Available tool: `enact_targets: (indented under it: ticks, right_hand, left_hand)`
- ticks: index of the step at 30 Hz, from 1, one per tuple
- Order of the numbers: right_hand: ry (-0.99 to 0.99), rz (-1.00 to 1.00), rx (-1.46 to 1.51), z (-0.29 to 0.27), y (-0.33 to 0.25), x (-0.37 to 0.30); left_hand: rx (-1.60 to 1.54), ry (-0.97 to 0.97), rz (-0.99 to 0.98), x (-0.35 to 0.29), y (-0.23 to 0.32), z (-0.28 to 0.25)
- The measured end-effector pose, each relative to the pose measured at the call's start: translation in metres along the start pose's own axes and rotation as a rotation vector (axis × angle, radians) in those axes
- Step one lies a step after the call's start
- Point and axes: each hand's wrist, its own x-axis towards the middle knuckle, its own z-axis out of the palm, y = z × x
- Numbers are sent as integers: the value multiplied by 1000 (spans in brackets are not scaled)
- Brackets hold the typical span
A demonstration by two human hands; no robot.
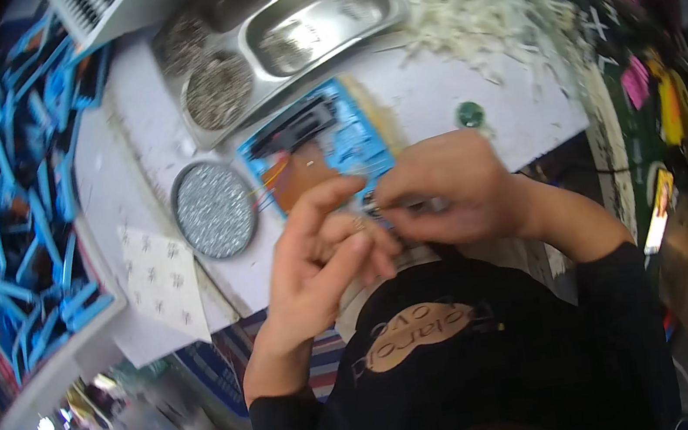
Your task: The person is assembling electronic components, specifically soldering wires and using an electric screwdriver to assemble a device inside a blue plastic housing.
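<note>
My left hand (316,263) is half curled over the bench's front edge, thumb and index finger apart. A small shiny spot shows at its fingers; whether it is a ring or a loose part I cannot tell. Close beside it, my right hand (455,190) is closed in a pinch. A small dark, partly metallic piece (371,202) shows at its fingertips, too blurred to name. Just beyond both hands lies a blue plastic housing (358,129) with a black part (297,127), a brown board (304,178) and thin coloured wires.
A round dish (176,212) of small grey metal parts stands left of the housing. Behind is a steel compartment tray (257,99) with more small parts. Translucent plastic pieces (482,11) are heaped at back right, near a green disc (471,114). Blue housings (24,189) fill a box leftward, past a marked paper (161,280).
</note>
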Motion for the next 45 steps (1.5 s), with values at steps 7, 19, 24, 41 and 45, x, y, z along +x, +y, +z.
enact_targets:
  ticks: [7,19,24,41,45]
  right_hand:
    - [-96,182,227,2,-2,2]
    - [-569,146,-73,-17,-30,-6]
    - [-387,118,8,-30,-18,-22]
    - [308,611,704,-59,8,-83]
    - [280,617,709,-62,7,-84]
  left_hand:
    - [444,85,302,10,-14,-9]
    - [370,-269,-173,-19,-15,-21]
    - [324,-216,22,-10,-15,-12]
    - [1484,-2,755,86,30,-24]
    - [1493,-42,689,62,1,-17]
